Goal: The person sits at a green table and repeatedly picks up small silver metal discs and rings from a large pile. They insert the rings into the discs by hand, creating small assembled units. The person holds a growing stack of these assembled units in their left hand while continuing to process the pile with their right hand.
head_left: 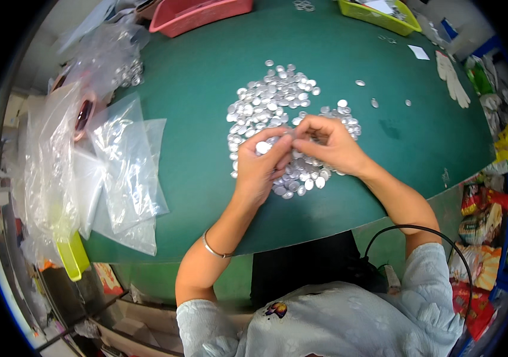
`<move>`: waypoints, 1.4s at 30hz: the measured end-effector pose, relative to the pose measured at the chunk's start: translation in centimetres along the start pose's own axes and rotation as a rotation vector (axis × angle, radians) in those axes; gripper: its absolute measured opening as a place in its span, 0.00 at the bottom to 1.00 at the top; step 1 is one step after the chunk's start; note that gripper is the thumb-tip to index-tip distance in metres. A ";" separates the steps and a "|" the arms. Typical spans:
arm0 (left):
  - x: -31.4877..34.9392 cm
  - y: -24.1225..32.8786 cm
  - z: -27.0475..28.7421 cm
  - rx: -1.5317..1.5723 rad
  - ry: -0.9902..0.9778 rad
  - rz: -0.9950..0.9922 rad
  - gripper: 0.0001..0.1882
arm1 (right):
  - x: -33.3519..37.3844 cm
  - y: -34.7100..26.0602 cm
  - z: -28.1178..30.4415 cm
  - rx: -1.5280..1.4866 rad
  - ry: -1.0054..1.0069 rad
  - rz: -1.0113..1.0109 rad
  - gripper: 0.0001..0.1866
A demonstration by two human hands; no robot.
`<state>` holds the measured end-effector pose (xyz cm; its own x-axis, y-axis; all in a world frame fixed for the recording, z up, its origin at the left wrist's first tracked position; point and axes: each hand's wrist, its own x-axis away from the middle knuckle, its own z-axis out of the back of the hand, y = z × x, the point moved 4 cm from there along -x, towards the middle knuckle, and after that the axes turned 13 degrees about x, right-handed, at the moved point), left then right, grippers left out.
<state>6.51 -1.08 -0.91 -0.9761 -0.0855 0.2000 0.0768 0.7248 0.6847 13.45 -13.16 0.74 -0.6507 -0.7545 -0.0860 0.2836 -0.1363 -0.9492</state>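
Note:
A wide pile of small silver oval metal pieces (260, 110) is spread over the green tabletop (200, 89). Above the near part of the pile, my left hand (257, 166) is closed, its thumb and fingertips pressed together. A shiny silver oval piece (263, 147) shows inside the curl of its fingers. My right hand (334, 146) meets it from the right with thumb and forefinger pinched together. Whatever sits between those fingertips is too small to make out. More ovals lie under and around both hands.
Clear plastic bags (129, 172) cover the table's left side. A red basin (200, 15) and a yellow-green basin (382, 18) stand at the far edge. Toward the right lie a white glove (452, 80), a paper slip (418, 52) and a few stray ovals (374, 102).

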 end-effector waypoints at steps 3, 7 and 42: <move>-0.5 -0.2 0.3 0.142 -0.056 0.027 0.07 | -0.2 -1.2 2.5 0.375 0.116 0.080 0.10; -0.7 0.3 0.6 0.298 -0.099 0.011 0.06 | 1.3 1.4 10.6 0.821 0.337 -0.153 0.13; -0.2 -1.1 -0.6 0.067 -0.147 0.095 0.09 | -0.2 7.1 15.5 1.027 0.480 -0.188 0.06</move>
<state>6.77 -2.26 -1.25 -0.9847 0.0831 0.1532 0.1611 0.7692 0.6183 26.49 -23.97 -1.26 -0.8825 -0.3740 -0.2851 0.4504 -0.8466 -0.2836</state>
